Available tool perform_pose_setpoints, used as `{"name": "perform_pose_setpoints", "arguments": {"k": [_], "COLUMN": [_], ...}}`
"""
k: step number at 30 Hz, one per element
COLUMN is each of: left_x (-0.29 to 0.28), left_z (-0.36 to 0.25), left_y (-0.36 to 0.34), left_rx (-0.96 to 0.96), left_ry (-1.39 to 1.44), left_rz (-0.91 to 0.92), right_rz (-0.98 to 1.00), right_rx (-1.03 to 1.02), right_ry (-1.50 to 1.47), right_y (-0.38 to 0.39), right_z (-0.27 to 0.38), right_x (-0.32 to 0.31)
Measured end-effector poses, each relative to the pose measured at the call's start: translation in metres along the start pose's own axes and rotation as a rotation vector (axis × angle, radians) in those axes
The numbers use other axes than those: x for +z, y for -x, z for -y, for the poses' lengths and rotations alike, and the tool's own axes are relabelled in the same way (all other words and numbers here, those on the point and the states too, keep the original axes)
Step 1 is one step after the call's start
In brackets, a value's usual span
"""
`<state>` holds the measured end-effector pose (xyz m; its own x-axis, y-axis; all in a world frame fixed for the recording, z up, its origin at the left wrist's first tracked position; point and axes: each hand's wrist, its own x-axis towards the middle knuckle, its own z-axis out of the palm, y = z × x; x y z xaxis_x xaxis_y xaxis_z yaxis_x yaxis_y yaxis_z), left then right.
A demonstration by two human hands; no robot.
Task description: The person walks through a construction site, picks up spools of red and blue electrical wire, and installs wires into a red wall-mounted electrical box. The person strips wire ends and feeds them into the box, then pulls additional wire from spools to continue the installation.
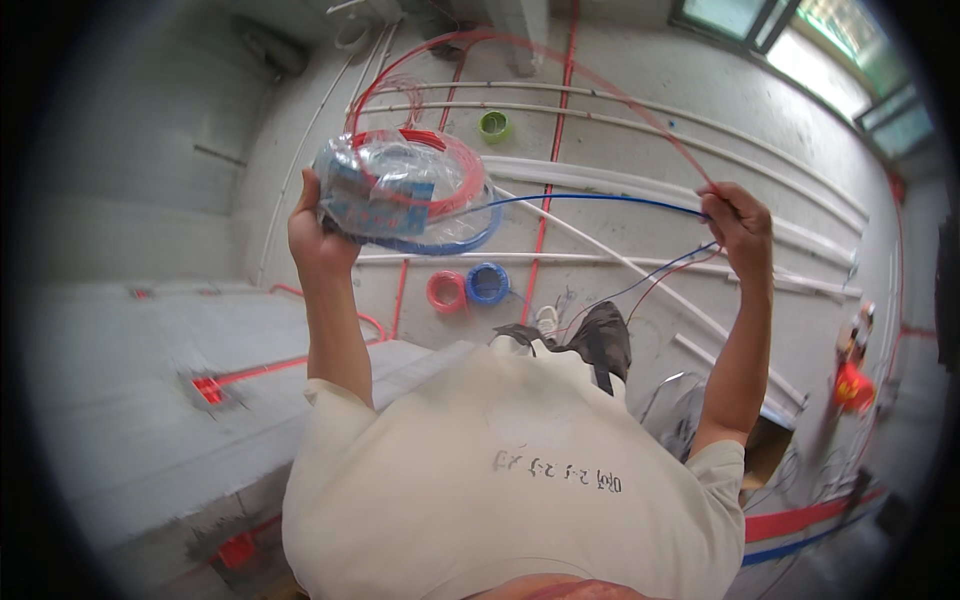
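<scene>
My left hand (322, 226) grips stacked coils of electrical wire by their left side. The upper coil is red wire (462, 165) in clear plastic wrap with a blue label (405, 205); a blue wire coil (455, 242) shows beneath it. Out to the right, my right hand (738, 222) is closed on a red wire and a blue wire (600, 197). The red wire arcs high from the coils to my fingers, while the blue runs nearly straight across. Below my right hand, both wires trail toward the floor by my legs.
On the floor lie a red wire coil (446, 292), a blue wire coil (487, 284) and a green roll (494, 126). White conduits (620, 245) and red conduits (541, 235) cross the floor. A grey wall (150, 290) stands left; an orange-red object (853, 388) sits far right.
</scene>
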<state>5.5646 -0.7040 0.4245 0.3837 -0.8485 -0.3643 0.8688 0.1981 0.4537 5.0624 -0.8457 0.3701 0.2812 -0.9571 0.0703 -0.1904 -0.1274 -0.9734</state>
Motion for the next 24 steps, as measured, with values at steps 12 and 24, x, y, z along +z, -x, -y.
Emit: {"name": "perform_pose_setpoints", "arguments": {"k": [12, 24], "left_x": [-0.008, -0.081], "left_z": [-0.059, -0.016], "left_y": [-0.063, -0.038], "left_rx": [0.734, 0.778], "left_ry": [-0.221, 0.050], "left_rz": [-0.387, -0.680], "right_rz": [0.461, 0.375], "right_rx": [-0.189, -0.930], "right_ry": [0.116, 0.692], "right_y": [-0.217, -0.486], "right_z": [0.028, 0.149], "right_x": [-0.102, -0.028]}}
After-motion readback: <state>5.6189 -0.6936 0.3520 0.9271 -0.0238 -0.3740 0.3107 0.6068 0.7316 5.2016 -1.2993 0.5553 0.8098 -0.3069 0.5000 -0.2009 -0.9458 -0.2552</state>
